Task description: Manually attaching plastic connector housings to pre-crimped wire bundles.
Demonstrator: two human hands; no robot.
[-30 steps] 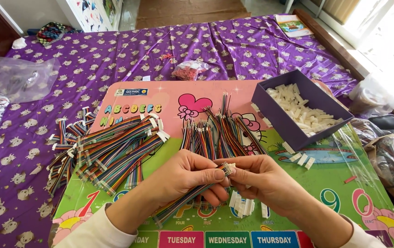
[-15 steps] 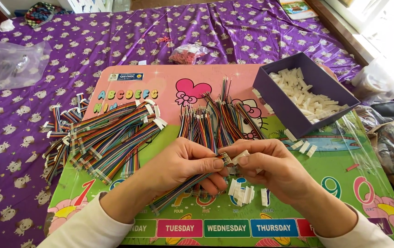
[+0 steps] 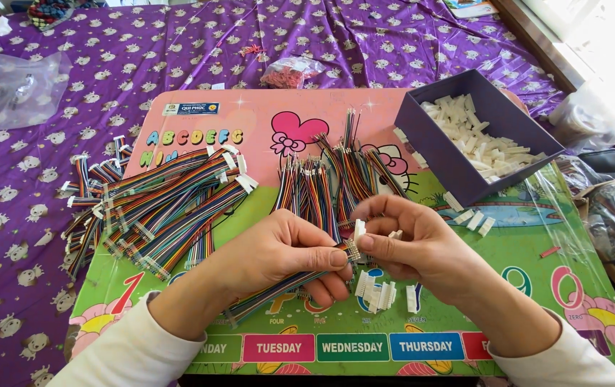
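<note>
My left hand [image 3: 279, 254] pinches the metal-pinned end of a multicoloured ribbon cable [image 3: 268, 297] that trails down to the left under my palm. My right hand [image 3: 415, 244] holds a small white plastic connector housing [image 3: 359, 231] right against that cable end. Both hands hover over a colourful children's folding table [image 3: 465, 337]. Several loose white housings [image 3: 375, 290] lie just below my hands.
A pile of finished rainbow cables [image 3: 168, 204] lies to the left and a bundle of bare-ended cables [image 3: 329, 186] sits ahead. A dark purple box [image 3: 458, 172] of white housings stands at the right. Purple patterned cloth [image 3: 107, 64] and clear plastic bags [image 3: 10, 79] surround the table.
The white housing has come up against the cable end between my fingertips. The camera has tilted down slightly, so the table sits higher in view.
</note>
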